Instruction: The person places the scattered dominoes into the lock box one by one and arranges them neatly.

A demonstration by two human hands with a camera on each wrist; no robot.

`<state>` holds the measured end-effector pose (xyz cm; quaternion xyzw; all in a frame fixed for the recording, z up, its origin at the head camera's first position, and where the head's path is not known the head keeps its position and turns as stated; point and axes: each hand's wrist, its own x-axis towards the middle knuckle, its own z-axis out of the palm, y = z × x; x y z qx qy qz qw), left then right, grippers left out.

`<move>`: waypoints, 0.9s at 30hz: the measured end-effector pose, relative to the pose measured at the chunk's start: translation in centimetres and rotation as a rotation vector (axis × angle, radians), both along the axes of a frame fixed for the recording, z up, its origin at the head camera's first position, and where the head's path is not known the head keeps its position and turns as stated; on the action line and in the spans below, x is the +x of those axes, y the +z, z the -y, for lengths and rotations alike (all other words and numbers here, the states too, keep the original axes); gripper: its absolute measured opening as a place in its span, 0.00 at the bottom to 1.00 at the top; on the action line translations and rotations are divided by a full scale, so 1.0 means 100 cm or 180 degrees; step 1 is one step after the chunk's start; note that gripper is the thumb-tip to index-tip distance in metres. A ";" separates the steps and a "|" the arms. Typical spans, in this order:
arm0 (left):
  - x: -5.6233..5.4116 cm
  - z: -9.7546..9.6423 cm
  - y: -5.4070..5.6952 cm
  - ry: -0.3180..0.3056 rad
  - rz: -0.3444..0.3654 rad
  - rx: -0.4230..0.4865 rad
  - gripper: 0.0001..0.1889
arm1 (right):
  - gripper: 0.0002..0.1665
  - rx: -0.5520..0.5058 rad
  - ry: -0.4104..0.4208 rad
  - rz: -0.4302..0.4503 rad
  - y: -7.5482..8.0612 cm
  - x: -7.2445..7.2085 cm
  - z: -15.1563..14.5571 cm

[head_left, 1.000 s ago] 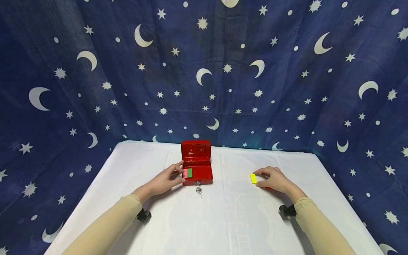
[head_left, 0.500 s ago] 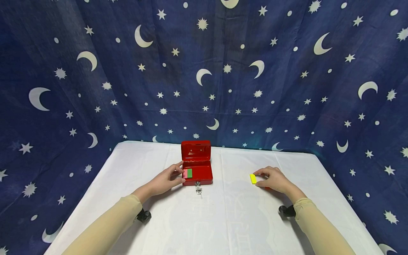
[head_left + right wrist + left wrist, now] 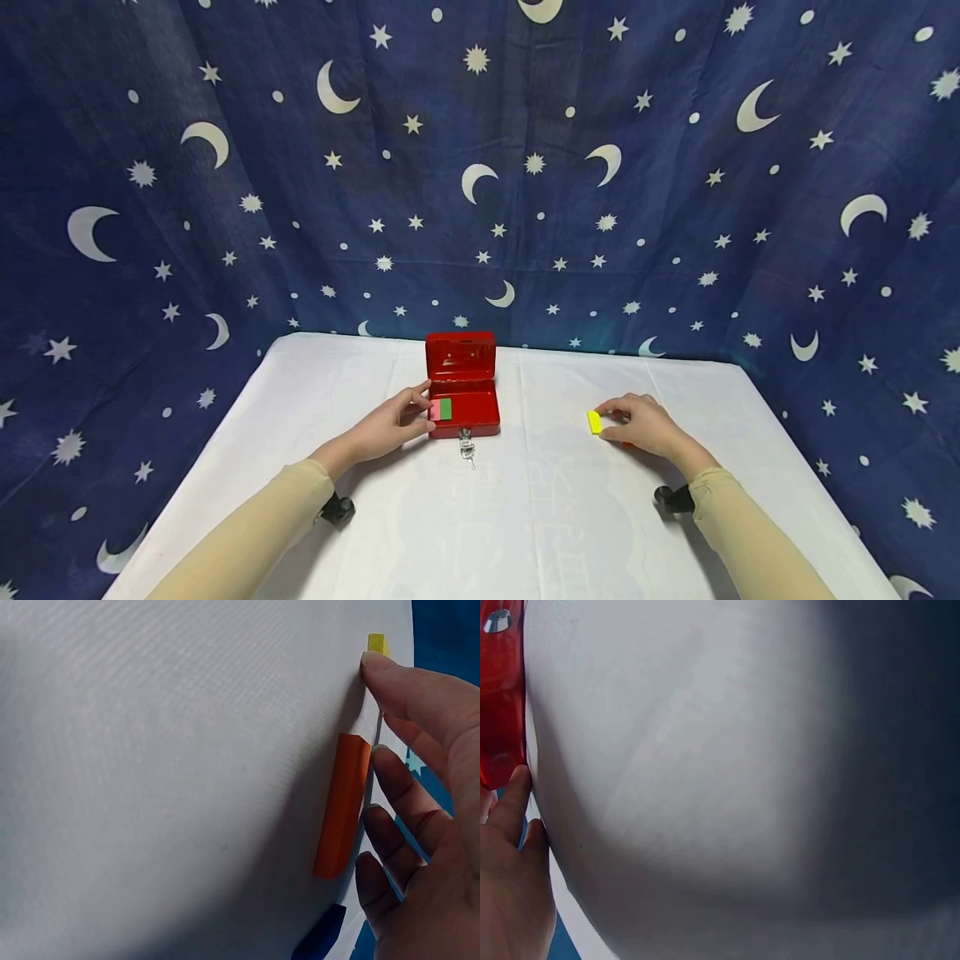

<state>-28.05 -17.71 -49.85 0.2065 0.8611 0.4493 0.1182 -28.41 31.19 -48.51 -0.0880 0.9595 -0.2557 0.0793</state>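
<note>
A red metal cash box [image 3: 476, 408] stands with its lid [image 3: 461, 358] raised. Inside, along its left wall, lie a pink block [image 3: 435, 410] and a green block [image 3: 446, 408]. My left hand [image 3: 390, 425] rests against the box's left side, fingers spread along the wall; in the left wrist view a fingertip touches the red corner. Over on the right, my right hand [image 3: 645, 423] pinches a yellow block [image 3: 595, 422] between thumb and forefinger. Below its other fingers, an orange block [image 3: 343, 806] lies on the cloth, mostly hidden in the head view.
A latch with a key [image 3: 467, 446] hangs at the box's front. Near the orange block, a dark blue block [image 3: 321, 934] shows in the right wrist view. White cloth [image 3: 525, 517] covers the table, and a starry blue curtain [image 3: 420, 275] encloses it.
</note>
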 end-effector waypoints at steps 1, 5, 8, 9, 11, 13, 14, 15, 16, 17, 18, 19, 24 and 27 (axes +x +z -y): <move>0.000 0.000 0.000 0.0008 0.0004 -0.0006 0.18 | 0.27 0.0014 0.0002 -0.0006 0.000 0.000 0.000; 0.000 0.000 -0.001 0.0032 0.0022 -0.0027 0.19 | 0.27 0.0004 0.0009 -0.0001 -0.001 0.000 0.003; 0.000 0.000 -0.001 0.0031 0.0027 -0.0014 0.19 | 0.26 -0.0059 -0.0024 0.0026 -0.001 -0.001 0.005; 0.001 0.000 0.000 0.0033 0.0031 -0.0014 0.19 | 0.26 -0.0080 -0.0028 0.0023 -0.001 -0.001 0.006; 0.001 0.000 0.000 0.0040 0.0040 -0.0014 0.19 | 0.25 -0.0129 -0.0041 0.0017 0.000 -0.003 0.008; 0.001 0.000 0.001 0.0052 0.0052 -0.0027 0.19 | 0.24 -0.0176 -0.0027 -0.0015 0.002 -0.003 0.010; 0.001 0.000 0.001 0.0048 0.0045 -0.0017 0.19 | 0.24 -0.0191 0.0002 -0.0038 0.003 -0.004 0.011; 0.001 -0.001 0.001 0.0054 0.0051 -0.0028 0.19 | 0.24 -0.0214 0.0010 -0.0062 0.004 -0.004 0.013; 0.001 -0.001 0.002 0.0057 0.0053 -0.0038 0.19 | 0.24 -0.0227 0.0030 -0.0087 0.005 -0.004 0.014; 0.001 -0.001 0.002 0.0062 0.0051 -0.0051 0.19 | 0.24 -0.0241 0.0042 -0.0109 0.007 -0.004 0.015; 0.001 -0.001 0.002 0.0068 0.0047 -0.0055 0.19 | 0.24 -0.0254 0.0054 -0.0128 0.008 -0.004 0.017; 0.001 -0.002 0.002 0.0071 0.0043 -0.0062 0.19 | 0.24 -0.0280 0.0065 -0.0144 0.009 -0.003 0.019; 0.002 -0.002 0.003 0.0085 0.0019 -0.0089 0.20 | 0.23 -0.0368 0.0151 -0.0254 0.015 -0.004 0.030; 0.002 -0.001 0.003 0.0067 -0.0004 -0.0076 0.20 | 0.23 -0.0402 0.0209 -0.0288 0.019 -0.003 0.039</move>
